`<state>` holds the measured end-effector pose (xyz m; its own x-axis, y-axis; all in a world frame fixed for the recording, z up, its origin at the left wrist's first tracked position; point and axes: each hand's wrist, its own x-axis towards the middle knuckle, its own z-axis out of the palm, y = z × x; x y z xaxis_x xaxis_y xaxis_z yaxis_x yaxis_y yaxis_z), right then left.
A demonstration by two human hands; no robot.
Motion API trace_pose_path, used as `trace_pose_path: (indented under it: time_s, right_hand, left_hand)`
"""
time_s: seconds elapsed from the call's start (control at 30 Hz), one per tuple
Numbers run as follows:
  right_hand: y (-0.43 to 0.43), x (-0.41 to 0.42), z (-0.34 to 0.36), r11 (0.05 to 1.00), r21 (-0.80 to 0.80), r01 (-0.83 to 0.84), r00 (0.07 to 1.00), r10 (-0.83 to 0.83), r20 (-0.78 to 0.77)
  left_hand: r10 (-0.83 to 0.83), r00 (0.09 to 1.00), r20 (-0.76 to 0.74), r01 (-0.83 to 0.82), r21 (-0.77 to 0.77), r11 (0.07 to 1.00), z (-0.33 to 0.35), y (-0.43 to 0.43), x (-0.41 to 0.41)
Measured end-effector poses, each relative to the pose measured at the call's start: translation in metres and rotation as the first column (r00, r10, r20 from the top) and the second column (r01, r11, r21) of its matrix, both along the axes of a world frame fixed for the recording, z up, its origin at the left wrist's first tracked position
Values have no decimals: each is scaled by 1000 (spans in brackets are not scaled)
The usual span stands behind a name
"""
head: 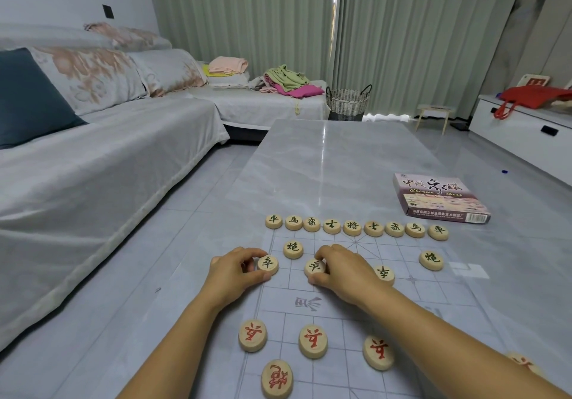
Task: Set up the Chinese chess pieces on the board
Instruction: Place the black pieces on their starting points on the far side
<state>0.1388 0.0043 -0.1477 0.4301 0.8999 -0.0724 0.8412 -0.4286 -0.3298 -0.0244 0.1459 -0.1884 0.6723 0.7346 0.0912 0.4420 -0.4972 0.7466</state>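
Note:
A thin translucent chess board (pixel 433 293) lies on the grey table. Along its far edge stands a row of several round wooden pieces with dark characters (pixel 352 228). Two dark cannon pieces (pixel 292 249) (pixel 431 260) sit one row nearer. My left hand (pixel 238 270) pinches a dark soldier piece (pixel 268 264) at the board's left edge. My right hand (pixel 343 270) grips a second dark soldier piece (pixel 314 267) on the board. A third dark soldier (pixel 384 274) shows just behind my right wrist. Red-lettered pieces (pixel 313 340) stand on the near half.
The chess set's box (pixel 439 197) lies on the table to the far right. A covered sofa (pixel 93 157) runs along the left, with folded clothes at its far end. A woven basket (pixel 348 101), a small stool and a white cabinet stand beyond the table.

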Motion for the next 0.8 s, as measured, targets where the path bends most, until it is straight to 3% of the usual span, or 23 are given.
trace_pose_path:
  time_s: [0.5,0.8]
  right_hand:
    - [3,13,-13,1000,6,-1,992,1,-127]
    - [3,17,-19,1000,10,-2,993,3,-119]
  left_hand:
    - [-7,1000,-18,7,32,999,0,2,1]
    - [-33,999,-15,33,-13,999,1,3,0]
